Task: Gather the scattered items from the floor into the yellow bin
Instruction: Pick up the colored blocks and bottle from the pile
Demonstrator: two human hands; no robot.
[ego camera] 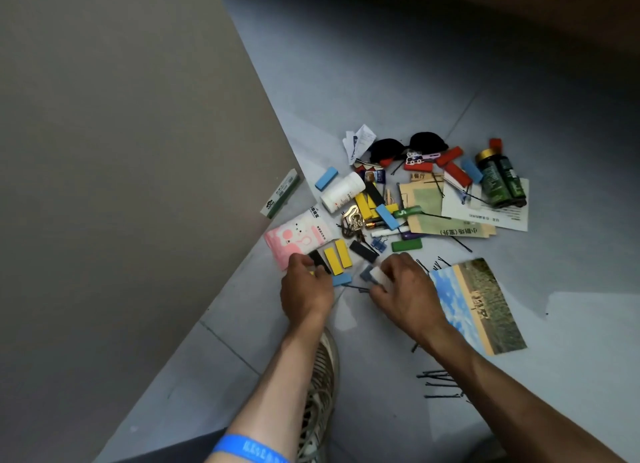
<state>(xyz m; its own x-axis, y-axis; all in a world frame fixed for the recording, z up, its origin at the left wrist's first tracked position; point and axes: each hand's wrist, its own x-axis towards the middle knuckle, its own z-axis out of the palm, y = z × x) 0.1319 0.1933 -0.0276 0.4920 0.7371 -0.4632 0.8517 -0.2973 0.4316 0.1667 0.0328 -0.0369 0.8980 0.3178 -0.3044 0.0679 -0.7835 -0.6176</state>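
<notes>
Both hands curl: left hand [304,289] apparently grips a black block [319,261], right hand [403,287] pinches a white piece [378,274].

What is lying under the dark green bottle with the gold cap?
The dark green bottle lies on a white printed sheet; thin black hairpins run beside it. Anything directly beneath the bottle is covered.

A sneaker [320,390] stands on grey floor tiles [398,91] beside a wall [121,150].

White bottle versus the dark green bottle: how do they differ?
The white bottle lies among blocks left of the pile's middle; the green bottle lies at the right edge on a paper sheet. White has a white end, green a gold cap. Both lie on their sides, untouched.
</notes>
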